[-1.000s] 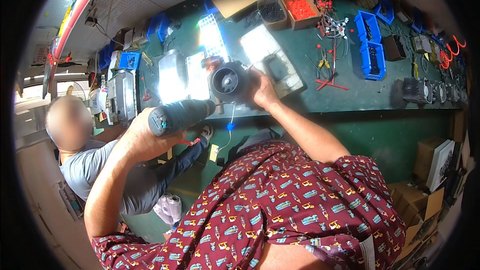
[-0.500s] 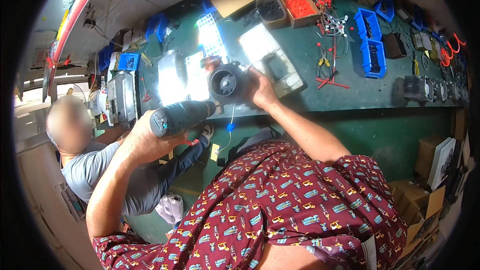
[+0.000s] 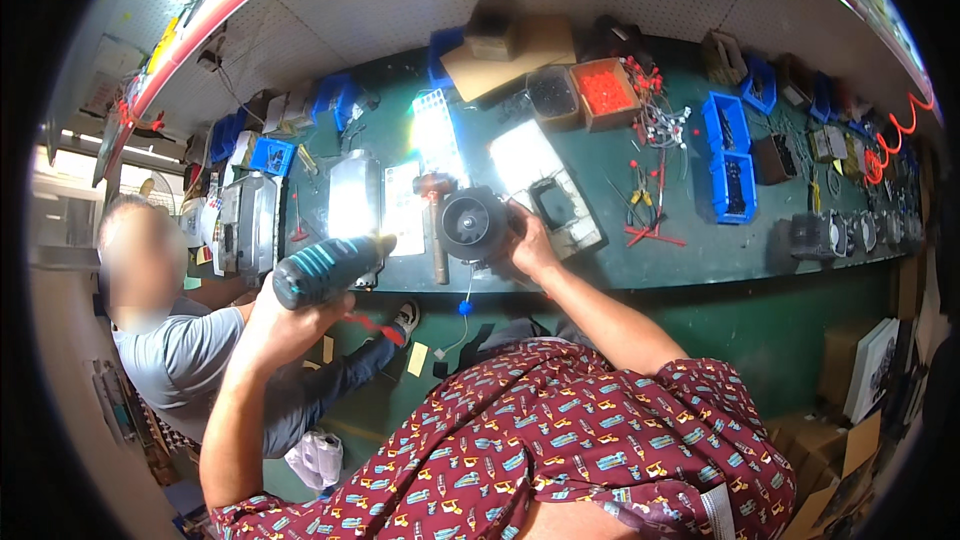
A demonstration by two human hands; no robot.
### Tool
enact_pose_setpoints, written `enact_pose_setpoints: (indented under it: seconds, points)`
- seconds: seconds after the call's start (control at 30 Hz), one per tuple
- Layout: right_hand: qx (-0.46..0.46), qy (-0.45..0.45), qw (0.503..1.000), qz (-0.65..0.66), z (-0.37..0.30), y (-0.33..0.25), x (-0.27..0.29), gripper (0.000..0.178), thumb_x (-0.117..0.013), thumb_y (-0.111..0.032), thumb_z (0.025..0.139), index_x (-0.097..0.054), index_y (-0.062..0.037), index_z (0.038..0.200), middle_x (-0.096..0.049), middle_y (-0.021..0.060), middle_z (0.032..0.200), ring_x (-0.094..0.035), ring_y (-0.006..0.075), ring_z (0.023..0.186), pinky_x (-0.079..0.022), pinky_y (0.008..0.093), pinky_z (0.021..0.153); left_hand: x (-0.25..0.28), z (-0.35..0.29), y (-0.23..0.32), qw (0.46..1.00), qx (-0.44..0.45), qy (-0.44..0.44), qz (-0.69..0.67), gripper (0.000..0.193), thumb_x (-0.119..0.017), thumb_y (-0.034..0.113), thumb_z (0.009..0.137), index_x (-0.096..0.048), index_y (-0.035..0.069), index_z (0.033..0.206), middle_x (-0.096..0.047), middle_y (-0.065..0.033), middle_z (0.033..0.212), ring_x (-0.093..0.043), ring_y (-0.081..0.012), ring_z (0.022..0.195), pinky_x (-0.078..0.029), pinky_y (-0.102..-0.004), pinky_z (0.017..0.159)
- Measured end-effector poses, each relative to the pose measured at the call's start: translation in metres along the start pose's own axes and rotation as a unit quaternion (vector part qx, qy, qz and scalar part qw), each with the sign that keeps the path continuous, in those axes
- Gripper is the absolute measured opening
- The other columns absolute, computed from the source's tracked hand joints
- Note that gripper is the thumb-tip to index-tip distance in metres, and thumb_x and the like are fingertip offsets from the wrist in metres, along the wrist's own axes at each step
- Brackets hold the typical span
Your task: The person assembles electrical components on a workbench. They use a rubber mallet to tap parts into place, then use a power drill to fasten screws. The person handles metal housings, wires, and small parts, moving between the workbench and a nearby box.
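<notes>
My left hand (image 3: 290, 328) is wrapped around a dark teal cordless power screwdriver (image 3: 325, 272), held level with its nose pointing right and apart from the fan. My right hand (image 3: 530, 242) grips the right side of a round black blower fan (image 3: 473, 225), whose open face with blades and hub is turned up toward me. From the fan a thin cable with a blue plug (image 3: 465, 308) hangs over the table edge. Just left of the fan lies a hammer (image 3: 438, 235) with its head away from me. The fingers under the fan are partly hidden.
Behind the fan is a white foam block (image 3: 510, 155) with a square hole. Red parts fill a box (image 3: 608, 90); blue bins (image 3: 733, 187) stand right of it. Fan housings (image 3: 822, 235) line the right side. A seated co-worker (image 3: 190, 360) is close on my left.
The power screwdriver has drawn back left, away from the fan. My view has tilted up, and the hammer beside the fan now shows fully. My right hand still holds the fan.
</notes>
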State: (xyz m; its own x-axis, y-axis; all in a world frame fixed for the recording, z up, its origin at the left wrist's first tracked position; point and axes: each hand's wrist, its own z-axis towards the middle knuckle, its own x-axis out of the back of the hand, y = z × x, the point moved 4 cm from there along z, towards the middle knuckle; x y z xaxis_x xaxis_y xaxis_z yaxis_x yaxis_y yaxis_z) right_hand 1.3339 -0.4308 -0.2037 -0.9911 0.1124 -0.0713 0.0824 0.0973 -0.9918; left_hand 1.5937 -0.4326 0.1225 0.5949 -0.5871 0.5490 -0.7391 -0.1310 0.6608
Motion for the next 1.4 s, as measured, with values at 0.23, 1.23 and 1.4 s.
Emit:
enact_pose_setpoints:
  seconds: [0.23,1.23,1.4]
  points:
    - [-0.017,-0.032,0.999,0.034,-0.008,-0.010,-0.004,0.054,-0.065,-0.008,0.096,-0.044,0.0085,0.144,-0.062,0.0213,0.133,-0.058,0.0261,0.126,-0.046,0.0366,0.106,-0.045,0.108,-0.137,0.940,-0.111,0.129,0.295,0.058,-0.069,0.009,0.076,-0.053,0.006,0.132,-0.062,-0.0239,0.118,-0.059,-0.0427,0.113,-0.048,-0.0498,0.097]
    - [-0.050,0.001,0.999,0.021,0.000,0.003,-0.007,0.051,-0.066,-0.012,0.091,-0.053,0.0026,0.138,-0.069,0.0204,0.107,-0.068,0.0268,0.099,-0.052,0.0357,0.089,-0.092,0.106,0.058,0.832,-0.280,-0.007,0.479,0.096,-0.077,0.005,0.059,-0.044,0.021,0.148,-0.039,-0.0192,0.153,-0.037,-0.0395,0.143,-0.022,-0.0616,0.119]
    - [-0.101,-0.036,0.991,0.083,-0.003,-0.014,-0.006,0.047,-0.060,-0.005,0.091,-0.053,0.0022,0.137,-0.070,0.0130,0.082,-0.068,0.0181,0.069,-0.054,0.0336,0.066,-0.100,0.117,0.061,0.866,-0.233,-0.043,0.440,0.085,-0.082,0.014,0.062,-0.050,0.017,0.141,-0.044,-0.0204,0.147,-0.053,-0.0411,0.128,-0.048,-0.0499,0.103]
